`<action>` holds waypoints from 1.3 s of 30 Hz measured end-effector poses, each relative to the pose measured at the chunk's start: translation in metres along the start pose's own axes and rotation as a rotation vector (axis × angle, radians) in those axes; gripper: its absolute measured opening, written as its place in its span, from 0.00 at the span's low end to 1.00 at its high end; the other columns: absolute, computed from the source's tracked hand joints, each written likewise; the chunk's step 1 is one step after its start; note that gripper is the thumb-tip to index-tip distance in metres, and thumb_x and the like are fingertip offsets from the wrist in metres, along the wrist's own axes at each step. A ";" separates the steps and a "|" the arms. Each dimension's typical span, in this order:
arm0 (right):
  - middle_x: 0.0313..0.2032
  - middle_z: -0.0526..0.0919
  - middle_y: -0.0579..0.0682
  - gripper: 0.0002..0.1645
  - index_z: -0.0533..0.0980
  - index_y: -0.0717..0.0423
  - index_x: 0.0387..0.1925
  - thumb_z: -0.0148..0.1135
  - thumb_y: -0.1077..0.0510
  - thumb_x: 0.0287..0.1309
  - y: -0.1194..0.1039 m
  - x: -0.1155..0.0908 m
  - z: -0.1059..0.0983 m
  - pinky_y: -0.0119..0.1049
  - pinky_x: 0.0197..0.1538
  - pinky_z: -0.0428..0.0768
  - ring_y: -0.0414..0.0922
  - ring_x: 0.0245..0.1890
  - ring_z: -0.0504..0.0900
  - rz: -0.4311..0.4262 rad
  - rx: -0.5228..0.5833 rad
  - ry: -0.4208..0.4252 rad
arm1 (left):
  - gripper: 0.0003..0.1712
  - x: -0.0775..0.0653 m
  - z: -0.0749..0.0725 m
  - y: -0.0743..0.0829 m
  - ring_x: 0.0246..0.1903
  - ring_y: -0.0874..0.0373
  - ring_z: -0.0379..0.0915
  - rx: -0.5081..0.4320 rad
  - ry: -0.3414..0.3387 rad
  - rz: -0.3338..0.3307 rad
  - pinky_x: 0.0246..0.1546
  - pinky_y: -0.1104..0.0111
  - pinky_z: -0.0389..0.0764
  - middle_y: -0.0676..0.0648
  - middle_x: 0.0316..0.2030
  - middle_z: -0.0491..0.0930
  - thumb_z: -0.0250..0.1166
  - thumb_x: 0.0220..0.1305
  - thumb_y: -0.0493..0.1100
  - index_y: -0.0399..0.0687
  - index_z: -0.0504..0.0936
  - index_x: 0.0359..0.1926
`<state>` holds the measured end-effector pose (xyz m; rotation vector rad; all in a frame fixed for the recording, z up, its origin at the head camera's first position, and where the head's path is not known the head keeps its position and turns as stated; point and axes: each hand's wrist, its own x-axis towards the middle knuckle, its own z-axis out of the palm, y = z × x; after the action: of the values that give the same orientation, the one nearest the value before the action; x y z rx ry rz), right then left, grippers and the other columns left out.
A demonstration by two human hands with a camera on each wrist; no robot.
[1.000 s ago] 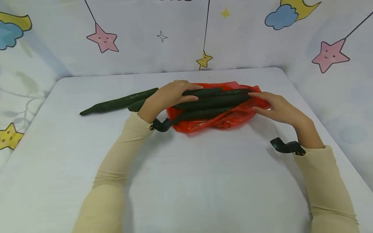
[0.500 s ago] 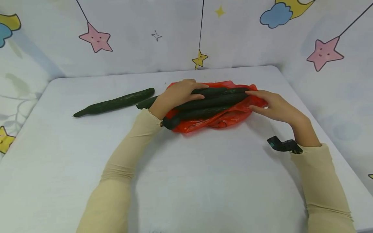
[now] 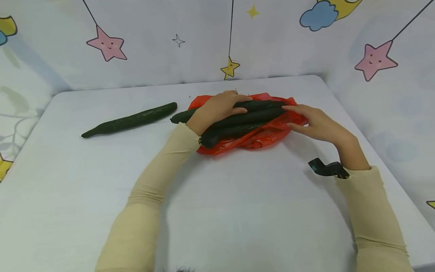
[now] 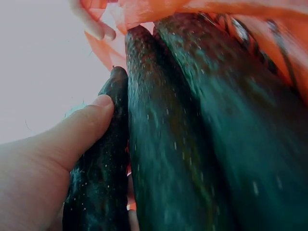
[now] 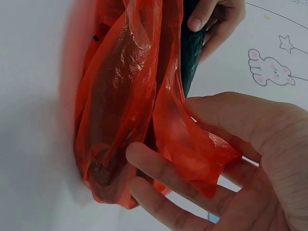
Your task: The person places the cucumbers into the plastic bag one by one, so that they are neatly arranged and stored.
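Note:
My left hand (image 3: 219,109) holds a dark green cucumber (image 3: 185,116) over the far side of a red plastic bag (image 3: 268,136). In the left wrist view, the thumb lies along this cucumber (image 4: 98,168), with fingertips showing on its other side; its tip points into the bag's mouth. Beside it, more cucumbers (image 4: 163,125) lie in the bag. At the bag's right end, my right hand (image 3: 316,122) pinches the plastic. The right wrist view shows a flap of the bag (image 5: 187,144) between thumb and fingers, with a cucumber's shape visible through the red film.
A single cucumber (image 3: 130,120) lies on the white table (image 3: 258,204), left of the bag. Behind the table rises a white backdrop (image 3: 149,49) printed with stars and clouds. A dark wrist camera (image 3: 327,168) sticks out from the right sleeve.
My left hand has moved right, sliding its cucumber farther over the bag and away from the lone cucumber. The right hand keeps its place at the bag's end. The head view has shifted slightly.

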<state>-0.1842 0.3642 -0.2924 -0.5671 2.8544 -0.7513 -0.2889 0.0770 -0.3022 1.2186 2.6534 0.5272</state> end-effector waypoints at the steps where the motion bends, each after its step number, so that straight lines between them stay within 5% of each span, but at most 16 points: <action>1: 0.67 0.65 0.63 0.34 0.63 0.59 0.70 0.61 0.61 0.64 0.000 0.000 0.000 0.60 0.56 0.72 0.60 0.62 0.66 -0.001 -0.002 0.005 | 0.30 0.002 0.001 0.001 0.52 0.52 0.72 0.002 0.000 0.002 0.55 0.61 0.75 0.42 0.53 0.76 0.58 0.70 0.54 0.54 0.69 0.70; 13: 0.66 0.67 0.63 0.34 0.63 0.59 0.70 0.61 0.61 0.64 0.001 -0.001 -0.003 0.58 0.54 0.74 0.58 0.58 0.69 -0.011 -0.009 0.026 | 0.28 0.024 0.008 0.013 0.50 0.53 0.73 0.040 0.029 0.018 0.53 0.62 0.75 0.45 0.51 0.77 0.57 0.71 0.53 0.57 0.70 0.69; 25: 0.67 0.64 0.65 0.36 0.61 0.59 0.71 0.60 0.59 0.65 0.002 -0.001 -0.003 0.61 0.51 0.75 0.61 0.56 0.69 -0.002 -0.009 0.039 | 0.28 0.044 0.015 0.021 0.52 0.54 0.74 0.118 -0.021 -0.018 0.53 0.62 0.77 0.46 0.54 0.77 0.55 0.72 0.55 0.60 0.67 0.71; 39: 0.64 0.67 0.66 0.37 0.60 0.59 0.71 0.62 0.60 0.63 0.006 0.002 -0.003 0.53 0.46 0.77 0.60 0.52 0.71 -0.015 -0.029 0.056 | 0.28 0.063 0.027 0.038 0.56 0.60 0.72 0.099 0.004 -0.037 0.53 0.66 0.76 0.52 0.59 0.75 0.54 0.73 0.55 0.61 0.65 0.70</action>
<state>-0.1888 0.3691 -0.2927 -0.5809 2.9198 -0.7401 -0.2949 0.1542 -0.3130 1.1931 2.7287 0.3978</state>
